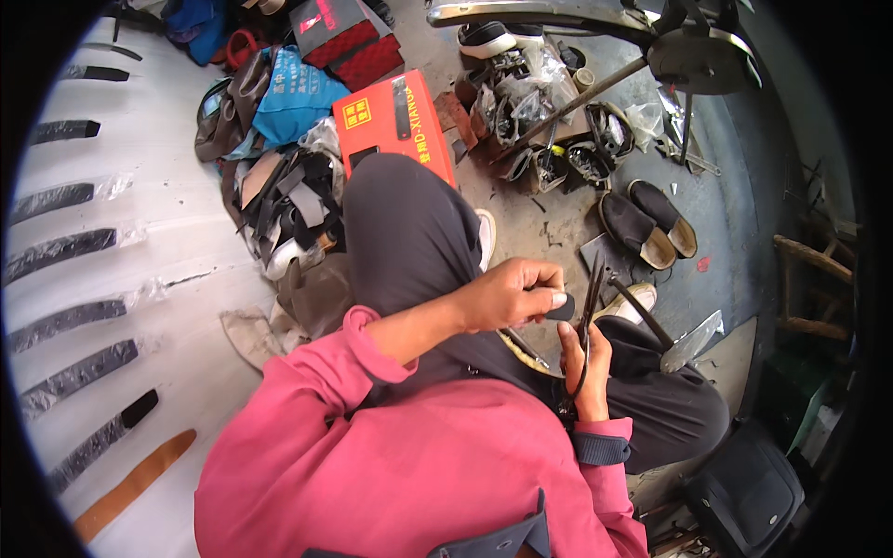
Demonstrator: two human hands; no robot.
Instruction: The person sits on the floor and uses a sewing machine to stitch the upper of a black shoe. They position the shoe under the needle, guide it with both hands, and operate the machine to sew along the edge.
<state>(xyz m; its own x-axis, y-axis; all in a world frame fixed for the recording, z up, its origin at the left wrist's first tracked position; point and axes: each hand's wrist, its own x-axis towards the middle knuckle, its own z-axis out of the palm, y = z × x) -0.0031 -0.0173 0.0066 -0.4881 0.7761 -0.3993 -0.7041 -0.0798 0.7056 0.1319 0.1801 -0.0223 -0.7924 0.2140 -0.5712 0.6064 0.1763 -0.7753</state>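
My left hand (517,294) pinches a small dark flat piece (561,308) with a rounded end between thumb and fingers. Just to its right, my right hand (588,368) is closed round the handles of dark metal scissors (593,296). The scissor blades point away from me, close beside the dark piece but not visibly cutting it. Both hands are above my lap, between my dark-trousered knees. Below them shows part of a pale curved edge (526,352), mostly hidden, whose kind I cannot make out.
An orange-red box (394,126) stands beyond my left knee, beside a heap of scraps (298,205) and a blue bag (296,98). Dark slip-on shoes (648,223) lie ahead right, near containers of small parts (551,167). A metal stand (702,60) rises behind; dark strips (65,251) line the left.
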